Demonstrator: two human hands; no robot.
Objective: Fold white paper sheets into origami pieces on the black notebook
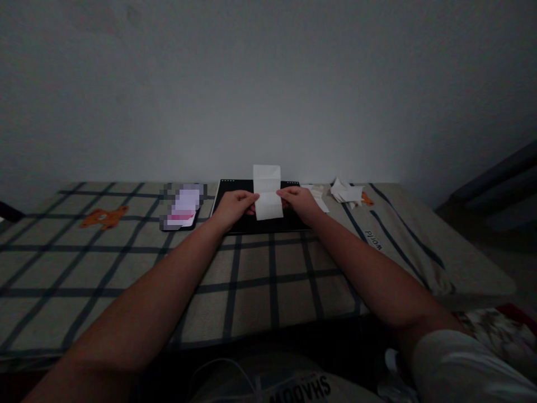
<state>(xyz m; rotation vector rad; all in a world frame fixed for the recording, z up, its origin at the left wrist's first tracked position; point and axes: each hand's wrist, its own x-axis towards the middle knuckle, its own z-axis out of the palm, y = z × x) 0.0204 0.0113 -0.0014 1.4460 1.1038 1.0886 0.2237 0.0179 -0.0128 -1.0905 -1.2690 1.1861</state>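
Lettered shirt (302, 387) nearest; beyond, left hand (233, 207) and right hand (301, 201) pinch white paper (268, 196) by its side edges, creases opened out, handling seemingly unfinished.

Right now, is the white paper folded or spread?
Spread: the paper is held open between the left hand and right hand, with panels showing above and below a crease.

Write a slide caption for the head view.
Left hand and right hand hold a creased white paper over a flat black object.
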